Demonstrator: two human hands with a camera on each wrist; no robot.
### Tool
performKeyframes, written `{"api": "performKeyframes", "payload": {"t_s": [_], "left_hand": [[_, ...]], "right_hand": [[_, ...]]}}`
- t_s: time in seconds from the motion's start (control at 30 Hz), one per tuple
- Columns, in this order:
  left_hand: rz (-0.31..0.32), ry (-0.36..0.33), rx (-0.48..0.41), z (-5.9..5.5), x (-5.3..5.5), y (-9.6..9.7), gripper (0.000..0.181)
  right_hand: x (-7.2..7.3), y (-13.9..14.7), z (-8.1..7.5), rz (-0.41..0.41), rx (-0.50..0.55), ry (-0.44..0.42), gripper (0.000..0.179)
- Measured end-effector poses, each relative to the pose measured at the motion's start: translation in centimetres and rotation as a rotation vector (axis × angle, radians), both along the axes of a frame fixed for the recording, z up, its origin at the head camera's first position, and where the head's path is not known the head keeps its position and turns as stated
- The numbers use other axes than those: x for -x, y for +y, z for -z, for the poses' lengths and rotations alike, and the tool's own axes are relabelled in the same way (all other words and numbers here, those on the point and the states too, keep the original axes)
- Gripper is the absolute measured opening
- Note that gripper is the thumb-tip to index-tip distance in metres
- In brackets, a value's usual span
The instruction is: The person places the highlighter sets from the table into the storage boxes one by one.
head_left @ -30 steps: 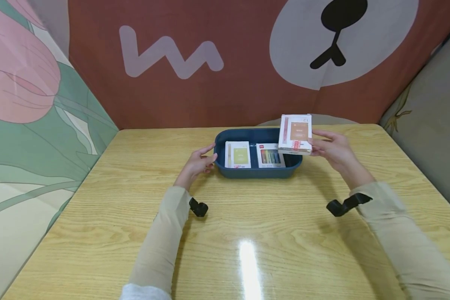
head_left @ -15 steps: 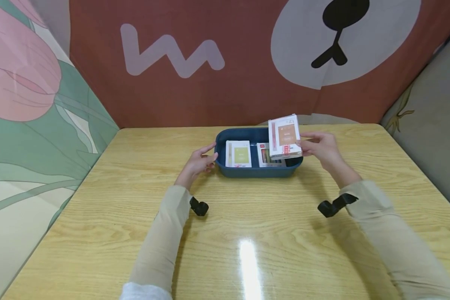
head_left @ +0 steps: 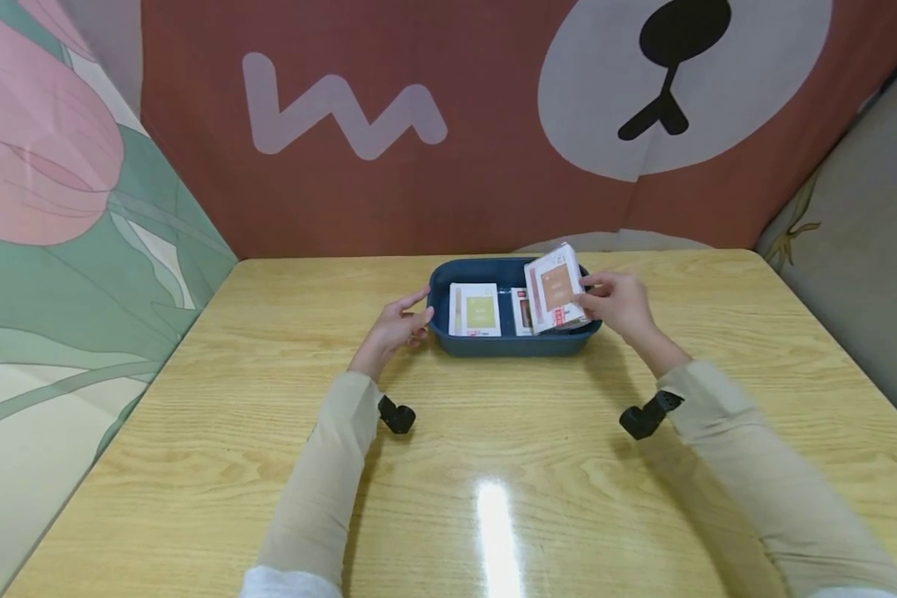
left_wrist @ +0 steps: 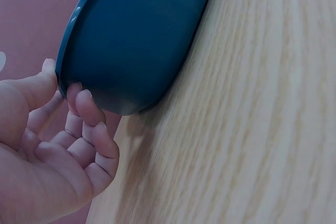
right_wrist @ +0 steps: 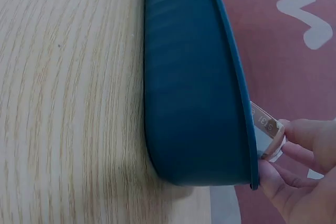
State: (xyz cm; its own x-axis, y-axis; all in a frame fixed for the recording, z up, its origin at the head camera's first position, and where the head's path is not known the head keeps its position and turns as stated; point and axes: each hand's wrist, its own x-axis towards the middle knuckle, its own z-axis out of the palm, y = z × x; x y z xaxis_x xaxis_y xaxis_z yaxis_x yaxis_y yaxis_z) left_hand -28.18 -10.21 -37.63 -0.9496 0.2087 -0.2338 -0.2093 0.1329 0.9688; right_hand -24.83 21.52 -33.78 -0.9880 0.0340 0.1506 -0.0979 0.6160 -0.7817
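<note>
My left hand [head_left: 398, 326] holds the left end of a dark blue plastic tray [head_left: 516, 346], its thumb at the rim and its other fingers curled against the outer wall in the left wrist view. My right hand [head_left: 619, 306] pinches the right side of a white box with an orange panel [head_left: 556, 288]. That box tilts over the tray's right half, its lower edge down inside the rim. Beneath it, a white box with a crayon picture [head_left: 522, 312] is mostly covered. On the tray's left side lies a white box with a yellow-green panel [head_left: 480, 311].
The tray stands near the back edge of a wood-grain table [head_left: 329, 465]. Right behind rises a reddish-brown printed wall cloth [head_left: 389, 199]. A black wrist camera [head_left: 650, 414] sticks out from the right sleeve, and another black camera [head_left: 397, 414] from the left.
My right hand has moved left and down, bringing the orange-panel box from above the tray's right end into its right half. The box has tilted more. My left hand stays put.
</note>
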Motion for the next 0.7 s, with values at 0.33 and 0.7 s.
{"api": "performKeyframes", "payload": {"t_s": [0.33,0.7], "left_hand": [[-0.003,-0.014,0.005,0.1,0.0,0.0,0.046],[-0.002,-0.003,-0.018,0.2,0.0,-0.1,0.047]], "right_hand": [[0.3,-1.2,-0.2,-0.056,-0.232,-0.026,0.030],[0.6,-2.4,-0.3,-0.134,-0.432,-0.070,0.032]]}}
